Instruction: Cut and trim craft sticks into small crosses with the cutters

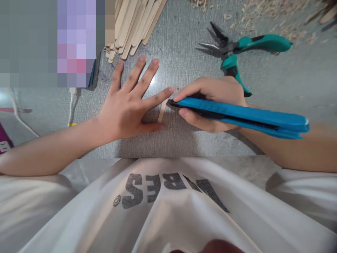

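A short piece of craft stick [162, 111] lies on the grey textured table, between the thumb and index finger of my left hand [126, 105]. That hand is spread flat, its index finger and thumb touching or close to the stick's two ends. My right hand [213, 102] is closed around a blue utility knife [244, 114]. The knife's dark tip points left and reaches the upper part of the stick; whether the blade touches the wood I cannot tell.
Teal-handled pliers [229, 49] lie with jaws apart beyond my right hand. A pile of craft sticks [137, 24] is at the top, with wood shavings [252, 17] scattered at the upper right. A white cable [72, 105] runs on the left, near a partly blurred-out phone [95, 75].
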Tool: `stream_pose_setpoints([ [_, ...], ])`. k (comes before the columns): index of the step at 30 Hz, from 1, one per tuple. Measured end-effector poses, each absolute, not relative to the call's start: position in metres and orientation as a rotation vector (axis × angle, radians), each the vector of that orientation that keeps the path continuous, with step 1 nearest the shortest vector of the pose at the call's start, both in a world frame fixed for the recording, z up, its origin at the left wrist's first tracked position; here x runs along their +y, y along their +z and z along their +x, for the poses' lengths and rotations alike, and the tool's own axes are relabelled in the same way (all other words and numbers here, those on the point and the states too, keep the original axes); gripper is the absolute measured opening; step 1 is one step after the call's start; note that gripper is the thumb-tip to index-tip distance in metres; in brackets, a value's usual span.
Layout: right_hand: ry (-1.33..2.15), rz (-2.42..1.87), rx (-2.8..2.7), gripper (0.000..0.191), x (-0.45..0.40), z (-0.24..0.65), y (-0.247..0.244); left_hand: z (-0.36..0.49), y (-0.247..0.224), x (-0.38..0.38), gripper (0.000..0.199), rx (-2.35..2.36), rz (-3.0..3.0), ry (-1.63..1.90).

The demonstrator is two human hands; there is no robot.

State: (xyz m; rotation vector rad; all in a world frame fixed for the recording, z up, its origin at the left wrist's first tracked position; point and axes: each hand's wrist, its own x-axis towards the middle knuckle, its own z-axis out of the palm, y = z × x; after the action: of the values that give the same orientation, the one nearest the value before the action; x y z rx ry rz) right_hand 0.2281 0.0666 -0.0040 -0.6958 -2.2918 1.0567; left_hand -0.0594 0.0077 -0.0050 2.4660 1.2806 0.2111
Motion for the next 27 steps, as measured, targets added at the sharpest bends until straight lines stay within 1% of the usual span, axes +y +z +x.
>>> stream_pose_setpoints([
  [7, 1.016, -0.568, -2.351, 0.025, 0.067, 0.227, -0.009, -0.058, -0.004, 0.008, 0.092, 1.271, 2.411, 0.229],
  [13, 0.978, -0.526, -2.341, 0.024, 0.066, 0.225, -0.008, -0.056, -0.003, 0.009, 0.094, 1.260, 2.393, 0.210],
  [17, 0.973, -0.673, -2.315, 0.023, 0.054, 0.222, -0.005, -0.056, -0.003, 0.005, 0.092, 1.291, 2.419, 0.196],
  [19, 0.950, -0.766, -2.293, 0.023, 0.046, 0.220, -0.003, -0.056, -0.004, 0.003, 0.096, 1.314, 2.437, 0.211],
  [22, 0.908, -0.775, -2.292, 0.024, 0.038, 0.219, -0.002, -0.056, -0.006, 0.001, 0.100, 1.331, 2.471, 0.218],
  [25, 0.904, -0.807, -2.302, 0.024, 0.036, 0.220, -0.003, -0.055, -0.006, -0.001, 0.100, 1.340, 2.545, 0.196],
  [27, 0.910, -0.859, -2.290, 0.023, 0.036, 0.220, -0.003, -0.054, -0.006, -0.002, 0.096, 1.348, 2.544, 0.201],
])
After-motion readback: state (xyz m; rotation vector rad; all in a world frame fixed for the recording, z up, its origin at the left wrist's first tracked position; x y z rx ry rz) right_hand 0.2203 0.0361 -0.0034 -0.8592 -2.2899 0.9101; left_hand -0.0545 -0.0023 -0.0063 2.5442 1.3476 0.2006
